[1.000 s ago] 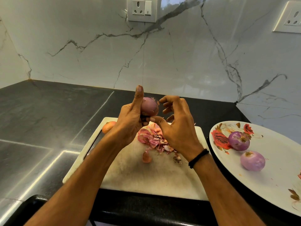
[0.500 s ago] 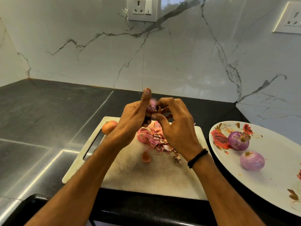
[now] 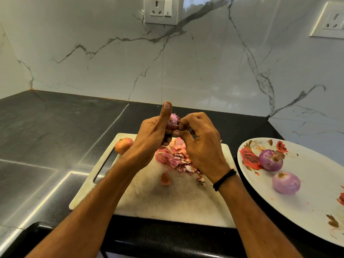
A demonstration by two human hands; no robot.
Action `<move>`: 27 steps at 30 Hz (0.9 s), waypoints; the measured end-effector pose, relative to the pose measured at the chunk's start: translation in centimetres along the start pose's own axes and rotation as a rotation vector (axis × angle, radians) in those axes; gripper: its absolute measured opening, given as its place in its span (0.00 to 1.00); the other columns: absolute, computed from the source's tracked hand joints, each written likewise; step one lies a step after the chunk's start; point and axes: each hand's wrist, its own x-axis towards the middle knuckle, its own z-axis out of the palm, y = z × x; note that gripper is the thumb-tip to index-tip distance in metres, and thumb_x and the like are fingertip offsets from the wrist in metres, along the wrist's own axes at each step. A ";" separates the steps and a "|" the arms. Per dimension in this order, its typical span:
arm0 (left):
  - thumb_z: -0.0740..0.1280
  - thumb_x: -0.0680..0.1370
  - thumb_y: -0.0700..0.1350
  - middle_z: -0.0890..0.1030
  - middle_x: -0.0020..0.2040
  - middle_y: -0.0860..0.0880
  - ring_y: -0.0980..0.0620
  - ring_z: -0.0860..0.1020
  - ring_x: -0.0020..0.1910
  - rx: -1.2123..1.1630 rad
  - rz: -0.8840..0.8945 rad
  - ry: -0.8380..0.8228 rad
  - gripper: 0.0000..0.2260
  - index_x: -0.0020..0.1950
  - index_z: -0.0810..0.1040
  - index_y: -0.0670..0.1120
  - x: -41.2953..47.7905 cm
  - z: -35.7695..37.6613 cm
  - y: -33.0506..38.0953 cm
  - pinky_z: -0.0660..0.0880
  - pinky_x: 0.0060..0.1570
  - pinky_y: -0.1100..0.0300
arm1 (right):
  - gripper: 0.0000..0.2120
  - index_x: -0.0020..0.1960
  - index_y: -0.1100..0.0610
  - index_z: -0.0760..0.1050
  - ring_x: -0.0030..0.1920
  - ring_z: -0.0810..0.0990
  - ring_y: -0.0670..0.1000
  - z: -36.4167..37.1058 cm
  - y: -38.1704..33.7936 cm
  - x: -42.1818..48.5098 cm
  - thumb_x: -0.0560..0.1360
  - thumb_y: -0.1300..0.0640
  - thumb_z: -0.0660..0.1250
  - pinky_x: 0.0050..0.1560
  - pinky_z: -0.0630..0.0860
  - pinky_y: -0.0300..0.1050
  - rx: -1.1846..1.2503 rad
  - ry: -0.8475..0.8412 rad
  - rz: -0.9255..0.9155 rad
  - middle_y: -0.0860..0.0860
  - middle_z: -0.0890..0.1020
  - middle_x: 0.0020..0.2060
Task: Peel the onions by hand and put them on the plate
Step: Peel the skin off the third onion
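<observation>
Above the white cutting board (image 3: 167, 202), my left hand (image 3: 150, 138) grips a small purple onion (image 3: 174, 121), its thumb pointing straight up. My right hand (image 3: 201, 144) meets it from the right, fingertips pinching at the onion's skin. Most of the onion is hidden between the hands. An unpeeled orange-brown onion (image 3: 123, 145) sits at the board's far left corner. Two peeled purple onions (image 3: 270, 160) (image 3: 285, 182) lie on the white floral plate (image 3: 307, 211) at the right.
A heap of pink onion peels (image 3: 176, 157) lies on the board under my hands, with a loose scrap (image 3: 165, 179) nearer me. Dark stone counter (image 3: 46, 136) spreads to the left. Marble backsplash with wall sockets (image 3: 161, 10) stands behind.
My right hand has closed in against the onion, so the onion is now mostly covered. The left hand turned the onion slightly and its thumb rose.
</observation>
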 end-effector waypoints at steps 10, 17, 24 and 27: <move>0.58 0.68 0.72 0.76 0.34 0.44 0.53 0.72 0.31 -0.024 0.040 0.001 0.38 0.49 0.80 0.36 -0.3 0.0 0.2 0.73 0.33 0.61 | 0.13 0.58 0.58 0.76 0.48 0.77 0.43 0.0 -0.4 0.1 0.76 0.57 0.72 0.50 0.73 0.24 0.074 0.022 0.016 0.54 0.78 0.53; 0.58 0.69 0.70 0.75 0.33 0.46 0.54 0.72 0.29 0.006 0.053 0.024 0.38 0.50 0.77 0.33 -0.5 0.2 0.2 0.72 0.31 0.63 | 0.12 0.58 0.59 0.78 0.50 0.79 0.49 0.2 -0.2 0.0 0.76 0.59 0.71 0.54 0.72 0.28 -0.005 0.028 -0.019 0.56 0.79 0.52; 0.58 0.69 0.69 0.75 0.30 0.47 0.55 0.71 0.28 0.052 0.068 0.041 0.35 0.46 0.77 0.35 -0.6 0.3 0.1 0.72 0.30 0.64 | 0.09 0.55 0.60 0.79 0.48 0.79 0.48 0.1 0.1 0.1 0.75 0.62 0.71 0.52 0.69 0.23 -0.048 0.024 -0.046 0.56 0.80 0.50; 0.57 0.70 0.70 0.73 0.34 0.43 0.55 0.71 0.29 0.056 0.091 0.041 0.38 0.47 0.75 0.32 -0.4 0.1 0.0 0.71 0.30 0.65 | 0.11 0.56 0.59 0.78 0.47 0.78 0.46 0.1 -0.3 0.1 0.75 0.59 0.72 0.50 0.72 0.22 0.020 0.029 -0.023 0.54 0.80 0.50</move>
